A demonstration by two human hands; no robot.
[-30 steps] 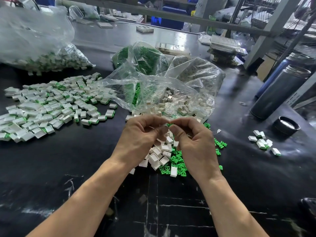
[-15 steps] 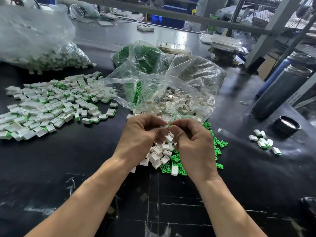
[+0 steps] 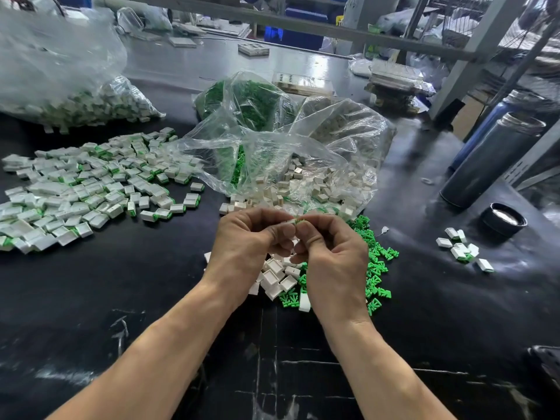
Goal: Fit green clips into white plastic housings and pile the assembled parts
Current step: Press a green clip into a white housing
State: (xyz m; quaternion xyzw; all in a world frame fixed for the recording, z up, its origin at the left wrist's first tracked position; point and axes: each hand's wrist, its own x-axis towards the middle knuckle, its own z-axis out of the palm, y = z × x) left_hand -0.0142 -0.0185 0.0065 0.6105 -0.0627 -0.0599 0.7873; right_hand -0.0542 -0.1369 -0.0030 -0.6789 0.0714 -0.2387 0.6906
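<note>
- Pinching a small green plastic clip (image 3: 300, 221) between the curled fingertips of both hands, just above the loose parts on the black tabletop (image 3: 151, 298).
- Gripping, with the left hand (image 3: 248, 250), what looks like a small white plastic housing (image 3: 289, 222), mostly hidden behind thumb and forefinger.
- Meeting it with the right hand (image 3: 333, 259), thumb and forefinger closing on the clip, remaining fingers curled under.
- Reaching in from the bottom edge with both bare forearms, wrists angling inward, fingertips touching at the centre.
- Lying directly beneath the hands: a mixed scatter of loose white square housings (image 3: 277, 275) and loose green clips (image 3: 377, 265).
- Spreading at the left, well apart from the hands: a wide pile of assembled white-and-green parts (image 3: 85, 189).
- Sitting just behind the hands: an open clear plastic bag of white housings (image 3: 318, 165), with a clear bag of green clips (image 3: 248, 101) behind it.
- Resting at the right: a small cluster of assembled parts (image 3: 463, 250).
</note>
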